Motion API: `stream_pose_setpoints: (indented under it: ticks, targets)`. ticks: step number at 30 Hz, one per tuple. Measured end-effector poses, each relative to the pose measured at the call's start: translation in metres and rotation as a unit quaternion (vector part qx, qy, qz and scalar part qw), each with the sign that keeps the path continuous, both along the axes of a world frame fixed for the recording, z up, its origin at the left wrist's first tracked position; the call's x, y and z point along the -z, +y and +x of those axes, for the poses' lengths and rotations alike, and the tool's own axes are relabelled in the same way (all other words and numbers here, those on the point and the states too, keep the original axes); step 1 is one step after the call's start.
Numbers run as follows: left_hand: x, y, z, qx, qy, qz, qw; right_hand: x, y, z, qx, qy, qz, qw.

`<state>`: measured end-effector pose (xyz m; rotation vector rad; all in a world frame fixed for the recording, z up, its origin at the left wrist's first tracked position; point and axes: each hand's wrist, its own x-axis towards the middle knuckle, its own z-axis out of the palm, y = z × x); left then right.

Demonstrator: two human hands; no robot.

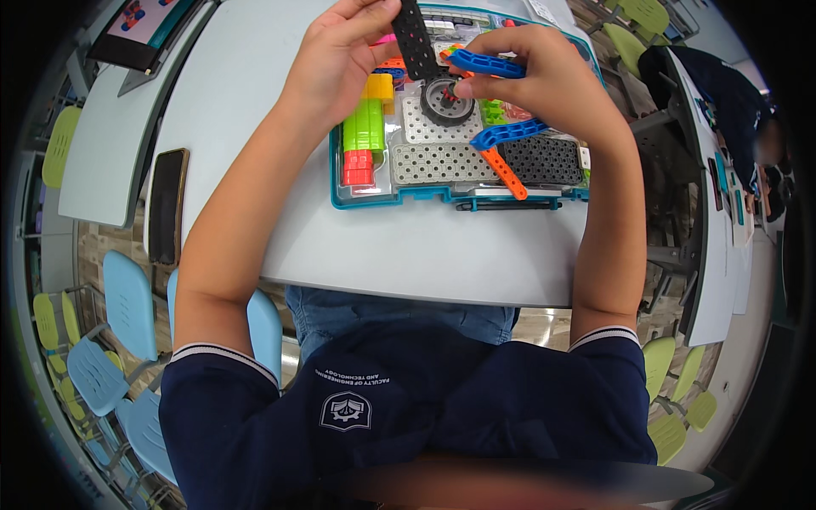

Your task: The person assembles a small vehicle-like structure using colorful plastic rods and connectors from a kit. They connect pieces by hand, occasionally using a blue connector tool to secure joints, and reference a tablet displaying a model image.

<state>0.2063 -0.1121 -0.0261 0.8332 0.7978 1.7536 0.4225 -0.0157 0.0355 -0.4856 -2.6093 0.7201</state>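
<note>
My left hand grips a black perforated plate by its edge, holding it up over a teal-edged kit tray. My right hand is closed around a blue plastic beam, its thumb and fingertips close to a black-tyred grey wheel with red bits at its hub. I cannot tell whether they touch the wheel. Below that palm a second blue beam shows, with an orange strip slanting from its end. Whether both beams join behind the hand is hidden.
In the tray are grey perforated plates, a black perforated plate, and green, red and yellow blocks. A phone lies at the table's left edge. Blue chairs stand left; another person sits far right.
</note>
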Motion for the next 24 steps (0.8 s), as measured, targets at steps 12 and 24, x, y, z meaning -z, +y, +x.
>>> stream_pose_setpoints:
  ticks: [12, 24]
  targets:
    - [0.003, 0.007, -0.011, -0.014, 0.012, 0.011, 1.0, -0.009, 0.0, -0.001, -0.023, 0.061, 0.131, 0.989]
    - [-0.017, -0.004, 0.0, -0.141, 0.293, -0.095, 0.941, -0.043, -0.013, 0.004, 0.039, 0.024, -0.01, 0.999]
